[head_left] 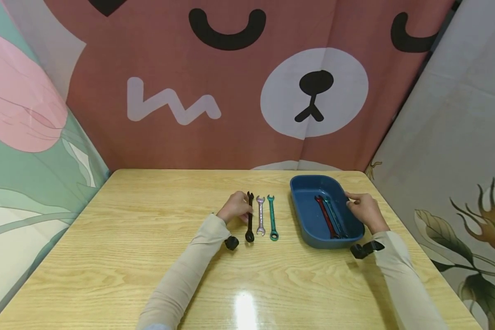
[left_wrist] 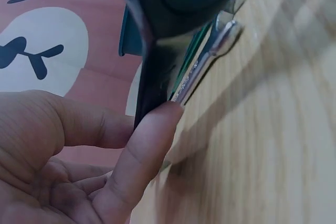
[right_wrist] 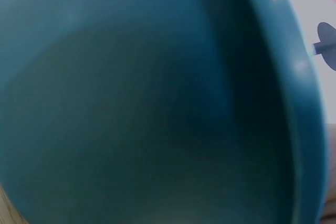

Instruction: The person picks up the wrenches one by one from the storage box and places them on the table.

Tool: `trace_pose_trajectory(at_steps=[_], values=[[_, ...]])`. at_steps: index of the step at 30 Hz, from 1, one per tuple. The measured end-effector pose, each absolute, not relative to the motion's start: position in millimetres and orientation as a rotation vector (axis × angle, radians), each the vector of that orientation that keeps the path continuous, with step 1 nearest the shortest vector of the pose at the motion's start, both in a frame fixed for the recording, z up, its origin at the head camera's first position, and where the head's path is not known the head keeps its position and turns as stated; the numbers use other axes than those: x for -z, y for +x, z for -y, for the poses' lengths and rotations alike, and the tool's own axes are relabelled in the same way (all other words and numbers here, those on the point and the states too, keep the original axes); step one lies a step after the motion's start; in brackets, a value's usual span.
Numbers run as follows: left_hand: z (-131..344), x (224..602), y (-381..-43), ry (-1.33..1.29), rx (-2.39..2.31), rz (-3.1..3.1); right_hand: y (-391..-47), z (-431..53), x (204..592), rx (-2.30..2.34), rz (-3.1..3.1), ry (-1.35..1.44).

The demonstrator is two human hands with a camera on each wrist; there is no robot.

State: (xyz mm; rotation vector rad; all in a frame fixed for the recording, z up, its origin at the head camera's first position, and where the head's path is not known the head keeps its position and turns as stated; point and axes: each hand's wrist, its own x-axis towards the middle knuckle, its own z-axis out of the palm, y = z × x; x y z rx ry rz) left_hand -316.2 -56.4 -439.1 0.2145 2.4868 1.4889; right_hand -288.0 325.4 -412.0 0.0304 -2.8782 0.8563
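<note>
My left hand (head_left: pixel 236 207) pinches a black wrench (head_left: pixel 250 220) between thumb and finger; in the left wrist view, the wrench's dark shaft (left_wrist: pixel 155 74) rises from the fingertips. Just right of it, a light purple wrench (head_left: pixel 261 216) and a green wrench (head_left: pixel 272 217) lie side by side on the table. My right hand (head_left: pixel 368 211) grips the right rim of a blue plastic basin (head_left: pixel 303 222). Inside are a red wrench (head_left: pixel 327 217) and a teal one (head_left: pixel 335 216). The basin's outer wall (right_wrist: pixel 131 103) fills most of the right wrist view, hiding most of that hand.
A wood-grain table (head_left: pixel 119 238) carries everything. Behind it hangs a reddish-brown cloth (head_left: pixel 239 146) with a cartoon face. Patterned curtains stand at the left (head_left: pixel 24 183) and right (head_left: pixel 449 151). A small black device (head_left: pixel 231 243) is at the left wrist, another (head_left: pixel 367 249) at the right.
</note>
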Motion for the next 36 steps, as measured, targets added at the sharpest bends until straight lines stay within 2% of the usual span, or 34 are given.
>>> trace_pose_trajectory(at_steps=[20, 36], values=[[58.5, 450.1, -321.9, 0.168, -1.482, -2.533, -285.1, -324.2, 410.8, -0.841, 2.858, 0.044], [62.6, 452.4, -322.1, 0.253, -1.489, -2.516, -286.4, -325.0, 412.5, -0.85, 2.853, 0.052]])
